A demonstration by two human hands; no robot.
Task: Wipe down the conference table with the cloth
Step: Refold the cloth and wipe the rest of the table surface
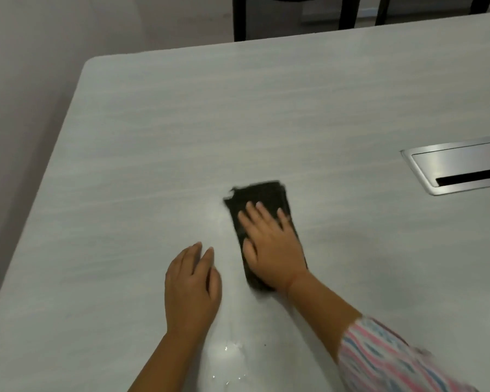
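The dark cloth is pressed flat on the conference table under the right hand. The fingers are spread and straight on top of it, so nothing is gripped or pinched. The cloth is folded into a long pad: its far end shows beyond the fingertips and its near end lies beneath the heel of the palm. Its edges are blurred.

The left hand is held just beside the right, on its thumb side, with the fingers straight and together and nothing in it. Whether it rests on the surface or hovers just above cannot be told.

A wet, shiny patch is seen nearer the body than both hands, between the forearms. A metal cable hatch is set into the top well out past the right hand's little-finger side.

The step in hand is judged to be the wiping itself — a stroke across the middle of the top. Much of the surface beyond the fingertips and out past the left hand looks dry, so the task is judged far from done.

For the next move, even downward pressure will be needed so that the pad is not bunched up. The stroke should be carried toward the far edge and the wet patch taken in — and the hatch's rim skirted.
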